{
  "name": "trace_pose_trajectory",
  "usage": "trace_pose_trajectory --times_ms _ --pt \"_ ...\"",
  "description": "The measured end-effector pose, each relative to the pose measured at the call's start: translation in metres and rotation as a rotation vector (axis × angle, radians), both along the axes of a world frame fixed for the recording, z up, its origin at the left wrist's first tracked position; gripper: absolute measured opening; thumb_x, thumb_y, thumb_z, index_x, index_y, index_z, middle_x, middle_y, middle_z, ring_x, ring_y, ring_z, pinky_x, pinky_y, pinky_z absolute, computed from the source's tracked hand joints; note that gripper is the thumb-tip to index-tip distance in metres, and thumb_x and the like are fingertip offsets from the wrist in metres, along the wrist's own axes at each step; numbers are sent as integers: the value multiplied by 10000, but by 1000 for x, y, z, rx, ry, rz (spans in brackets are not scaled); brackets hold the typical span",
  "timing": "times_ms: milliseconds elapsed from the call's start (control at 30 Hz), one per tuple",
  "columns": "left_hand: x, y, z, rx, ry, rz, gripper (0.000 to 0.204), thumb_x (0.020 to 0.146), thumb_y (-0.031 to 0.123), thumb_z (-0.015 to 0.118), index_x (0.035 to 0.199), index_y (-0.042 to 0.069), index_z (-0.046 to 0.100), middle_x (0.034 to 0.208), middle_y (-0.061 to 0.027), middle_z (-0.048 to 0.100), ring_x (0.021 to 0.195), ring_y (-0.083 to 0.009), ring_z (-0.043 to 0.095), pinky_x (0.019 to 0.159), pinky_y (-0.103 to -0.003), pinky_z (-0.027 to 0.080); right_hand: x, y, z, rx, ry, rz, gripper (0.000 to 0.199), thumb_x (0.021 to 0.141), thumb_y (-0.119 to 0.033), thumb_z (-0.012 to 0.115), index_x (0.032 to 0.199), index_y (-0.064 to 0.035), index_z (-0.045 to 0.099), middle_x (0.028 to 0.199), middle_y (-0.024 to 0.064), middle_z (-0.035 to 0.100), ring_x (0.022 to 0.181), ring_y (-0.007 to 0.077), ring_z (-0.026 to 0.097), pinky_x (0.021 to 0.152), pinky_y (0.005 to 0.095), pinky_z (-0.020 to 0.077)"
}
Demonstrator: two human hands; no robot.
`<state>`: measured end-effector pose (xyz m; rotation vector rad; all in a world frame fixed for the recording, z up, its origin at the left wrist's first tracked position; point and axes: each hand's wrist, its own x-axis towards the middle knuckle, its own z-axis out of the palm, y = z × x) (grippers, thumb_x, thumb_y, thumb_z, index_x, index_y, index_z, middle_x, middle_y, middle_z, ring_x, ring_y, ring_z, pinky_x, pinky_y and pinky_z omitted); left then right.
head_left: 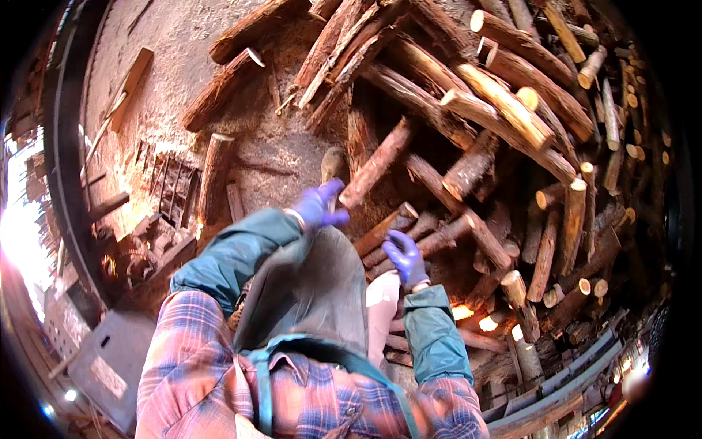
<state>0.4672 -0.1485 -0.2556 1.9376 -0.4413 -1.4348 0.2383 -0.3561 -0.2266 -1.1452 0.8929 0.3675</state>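
While the purple-gloved left hand (316,205) is held out with its fingers spread, the purple-gloved right hand (409,265) hangs at its 4 o'clock, loosely open and apparently holding nothing. At the left hand's 2 o'clock is a reddish-brown, rough-barked round log (376,164), its near end beside those fingers; whether they touch it, I cannot tell. Its long axis runs from 7 to 1 o'clock, the near end pointing toward the person. A one-sided hold there could let it tip or slip, since most weight would lie beyond the fingers, and it could pinch the right hand against the short brown barked log (387,230) at that hand's 11 o'clock. Farther out, toward 2 o'clock, the loose pile of brown and pale wooden logs (504,106) could roll if knocked, its pieces crossing unevenly.
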Motion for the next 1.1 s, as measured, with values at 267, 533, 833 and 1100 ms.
trace_pose_trajectory --times_ms 267,533,833,1100 --pt "351 31 -273 11 -404 399 751 877 585 609 1283 -42 532 1156 -178 634 1081 -245 588 949 -351 465 320 12 -218 406 -88 -122 1006 794 -507 738 1502 -19 215 1429 171 439 1314 232 434 1045 380 382" --pt "252 -73 -177 -275 -111 425 689 867 541 646 1240 -31 551 1094 -135 654 1030 -200 596 923 -351 470 413 -9 -275 360 -441 -521 569 891 -278 699 1350 -24 477 1261 79 583 1117 193 577 980 342 466" --pt "159 -85 -81 -286 787 888 666 867 510 662 1290 12 532 1032 -105 644 884 -202 637 840 -347 521 239 -19 -40 928 34 -524 544 955 -370 567 1365 -25 475 1231 121 623 1078 237 627 988 404 491" --pt "17 -128 35 -375 1290 710 607 926 346 621 1412 41 424 1306 -143 583 1141 -256 606 1009 -425 467 28 44 63 642 10 -661 453 925 -205 643 1322 -39 500 1247 46 581 1133 194 559 1007 316 428"
